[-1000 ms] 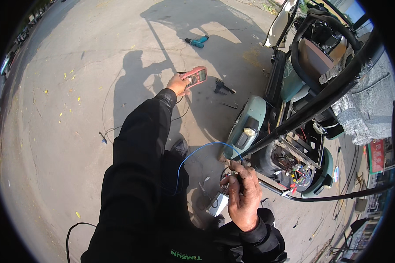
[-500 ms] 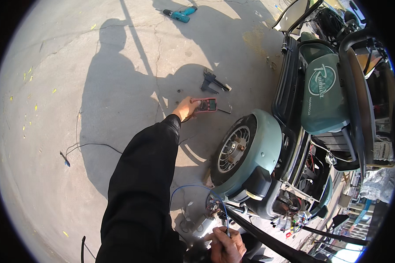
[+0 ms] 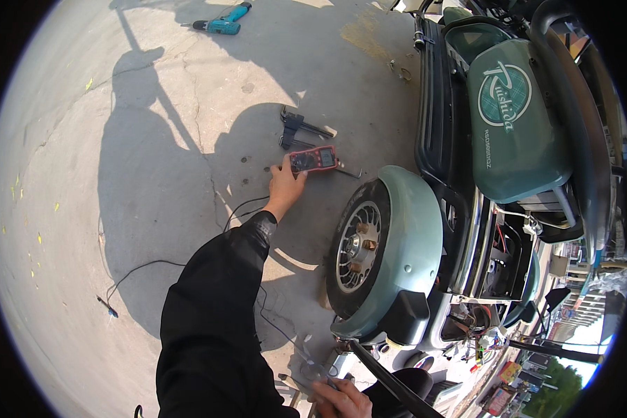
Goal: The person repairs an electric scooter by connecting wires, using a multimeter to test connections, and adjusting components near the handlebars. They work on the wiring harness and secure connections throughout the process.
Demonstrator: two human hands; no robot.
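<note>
My left hand point(image 3: 285, 188), its black-sleeved arm stretched forward, grips one end of a red multimeter point(image 3: 315, 159) with a dark dial face and grey display. Just beyond the meter a set of hex keys in a black holder point(image 3: 295, 128) lies on the concrete. One bent hex key point(image 3: 348, 172) pokes out past the meter's right end. At the bottom edge my right hand point(image 3: 343, 401) is closed, its fingers bent around the end of a dark test lead point(image 3: 279, 327); the tip is blurred.
To the right stands a green vehicle point(image 3: 515, 118) with a front wheel point(image 3: 359, 247) under a pale green fender point(image 3: 414, 230) and exposed wiring point(image 3: 467, 324). A teal cordless drill point(image 3: 223, 24) lies far off. Another test lead's probe point(image 3: 108, 306) rests on the ground at left.
The view has shifted, so floor things sit further left. My left hand has moved the multimeter rightward, nearer the hex key set, and its display faces me more. My right hand stays low.
</note>
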